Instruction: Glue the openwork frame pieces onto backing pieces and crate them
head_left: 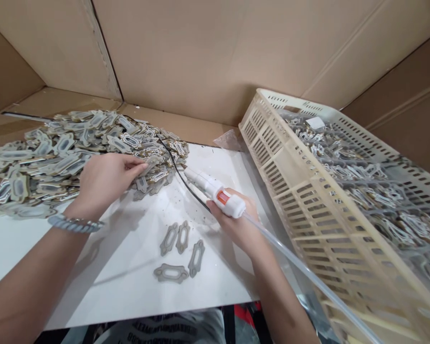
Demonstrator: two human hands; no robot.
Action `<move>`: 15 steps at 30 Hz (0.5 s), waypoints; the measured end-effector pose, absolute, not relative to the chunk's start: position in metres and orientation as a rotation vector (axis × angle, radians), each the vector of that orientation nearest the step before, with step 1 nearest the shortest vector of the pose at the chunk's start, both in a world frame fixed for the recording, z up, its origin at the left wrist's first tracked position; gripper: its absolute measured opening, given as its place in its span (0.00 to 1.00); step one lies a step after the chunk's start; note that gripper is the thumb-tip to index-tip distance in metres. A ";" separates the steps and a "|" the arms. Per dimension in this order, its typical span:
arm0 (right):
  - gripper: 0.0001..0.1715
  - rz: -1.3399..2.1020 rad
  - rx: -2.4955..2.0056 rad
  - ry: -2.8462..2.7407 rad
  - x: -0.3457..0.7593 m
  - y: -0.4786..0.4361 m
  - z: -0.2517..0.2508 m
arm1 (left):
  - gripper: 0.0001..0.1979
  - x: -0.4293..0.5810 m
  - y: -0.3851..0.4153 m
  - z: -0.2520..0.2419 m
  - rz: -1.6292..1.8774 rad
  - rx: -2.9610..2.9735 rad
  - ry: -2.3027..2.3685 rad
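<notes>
My left hand [109, 179] is at the right side of a heap of flat metal gaskets [68, 145], with thumb and forefinger closed on a gasket [151, 165] at the heap's edge. The palm side and other fingers are hidden. In my right hand [238, 222] is a white pen-shaped tool [208, 184] with an orange window, its narrow tip pointing at the heap. A clear tube [297, 260] runs from its back end. Several loose gaskets lie on the white tabletop between my hands, one of them a flat-lying gasket [171, 273] nearest me.
To the right stands a cream plastic crate [290, 172] with slotted walls, holding rows of bagged gaskets [376, 191]. Cardboard walls [186, 57] enclose the back and sides. A black cable [177, 167] crosses past the tool's tip. A clear plastic bag [227, 140] lies by the crate.
</notes>
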State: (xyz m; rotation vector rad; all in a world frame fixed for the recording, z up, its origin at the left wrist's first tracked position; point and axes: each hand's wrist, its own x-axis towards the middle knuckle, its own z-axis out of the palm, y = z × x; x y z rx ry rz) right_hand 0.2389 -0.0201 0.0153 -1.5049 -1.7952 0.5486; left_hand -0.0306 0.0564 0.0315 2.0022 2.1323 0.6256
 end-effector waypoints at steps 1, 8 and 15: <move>0.16 0.569 -1.512 -1.775 0.239 -0.020 0.015 | 0.20 -0.031 0.058 0.032 0.617 2.031 2.133; 0.17 0.629 -1.593 -1.680 0.242 -0.017 0.014 | 0.23 -0.022 0.053 0.033 0.743 2.234 2.068; 0.16 0.543 -1.585 -1.680 0.244 -0.015 0.013 | 0.10 -0.014 0.037 0.028 0.297 2.374 1.262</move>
